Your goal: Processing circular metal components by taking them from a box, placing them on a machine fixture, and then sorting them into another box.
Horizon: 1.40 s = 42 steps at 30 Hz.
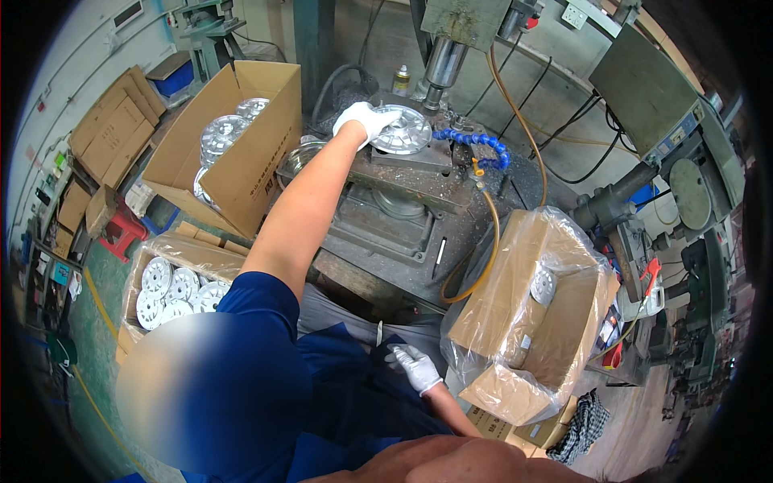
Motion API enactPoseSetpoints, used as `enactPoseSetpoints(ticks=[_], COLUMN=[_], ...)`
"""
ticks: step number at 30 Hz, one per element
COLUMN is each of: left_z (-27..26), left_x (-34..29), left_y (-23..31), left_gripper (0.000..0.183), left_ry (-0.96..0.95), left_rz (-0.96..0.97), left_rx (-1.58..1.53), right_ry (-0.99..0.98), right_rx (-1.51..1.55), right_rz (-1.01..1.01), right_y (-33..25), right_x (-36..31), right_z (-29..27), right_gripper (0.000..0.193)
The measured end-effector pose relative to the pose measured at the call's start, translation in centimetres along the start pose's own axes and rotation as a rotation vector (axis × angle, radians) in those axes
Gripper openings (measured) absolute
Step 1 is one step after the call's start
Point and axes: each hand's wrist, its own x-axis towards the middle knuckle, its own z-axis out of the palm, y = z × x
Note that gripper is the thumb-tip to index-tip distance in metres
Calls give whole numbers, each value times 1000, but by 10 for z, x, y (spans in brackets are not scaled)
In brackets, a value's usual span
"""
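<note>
My left hand (pixel 366 122), in a white glove, reaches far forward and grips the near-left edge of a round silver metal disc (pixel 405 133) with a raised centre and holes. The disc lies on the fixture block (pixel 411 158) of a press, just below its spindle (pixel 443 64). Part of the disc's left rim is hidden by the glove. My right hand (pixel 417 369), also gloved, rests low over my dark clothing at my lap, fingers loosely bent and somewhat apart. I see nothing held in it. A thin pale object (pixel 379 332) is close to its left.
A tall carton (pixel 266 145) with stacked discs stands left; a plastic-lined box (pixel 137 278) of flat discs sits below it. At right, another lined carton (pixel 555 338) contains one disc (pixel 543 286). A blue segmented hose (pixel 475 139), yellow hose (pixel 495 233) and marker-like stick (pixel 440 251) are around the machine bed.
</note>
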Motion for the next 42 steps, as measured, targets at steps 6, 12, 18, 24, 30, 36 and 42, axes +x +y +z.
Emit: enactPoseSetpoints(ticks=[6, 12, 18, 24, 30, 36, 42], left_z=[3, 6, 5, 2, 5, 3, -1], left_x=[1, 1, 1, 2, 1, -1, -4], left_y=[-2, -2, -2, -1, -2, 0, 4], left_gripper=[92, 80, 80, 91, 84, 88, 93], left_ry=[9, 73, 74, 8, 65, 28, 20], left_rz=[-3, 14, 22, -4, 13, 14, 2], left_rx=[7, -43, -43, -13, -73, -19, 22], right_ry=[0, -4, 6, 44, 126, 477, 511], right_rx=[-4, -1, 36, -47, -273, -218, 203], right_rz=[-3, -24, -20, -74, -463, -736, -633], right_y=[0, 2, 4, -8, -100, -266, -358], right_x=[-1, 0, -2, -12, -22, 71, 139], right_z=[0, 0, -1, 3, 2, 15, 23], right_gripper=[31, 32, 32, 34, 36, 39, 37])
